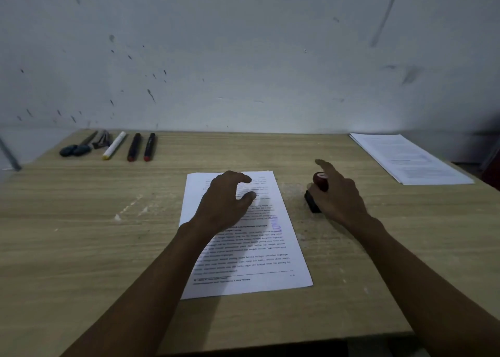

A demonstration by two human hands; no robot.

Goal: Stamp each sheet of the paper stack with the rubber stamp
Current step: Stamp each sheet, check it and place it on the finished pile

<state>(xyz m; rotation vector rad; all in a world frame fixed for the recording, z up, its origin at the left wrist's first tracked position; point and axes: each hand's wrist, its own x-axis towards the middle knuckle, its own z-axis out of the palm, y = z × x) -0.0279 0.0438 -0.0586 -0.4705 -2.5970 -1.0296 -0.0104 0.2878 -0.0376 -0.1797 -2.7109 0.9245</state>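
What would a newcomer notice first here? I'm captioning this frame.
The two hands mid-desk: the left hand hovers over the printed stack, which bears a purple stamp mark, and the right hand rests on the red-knobbed stamp beside it. Pens line the far left; another pile lies far right.

Two bare forearms come in from the bottom edge on either side of the paper stack (243,237). No sleeves show on either arm, and no watch, bracelet or ring is visible. The left hand (224,200) and right hand (338,194) are ungloved, with slim fingers. The dim light hides finer detail such as the nails.
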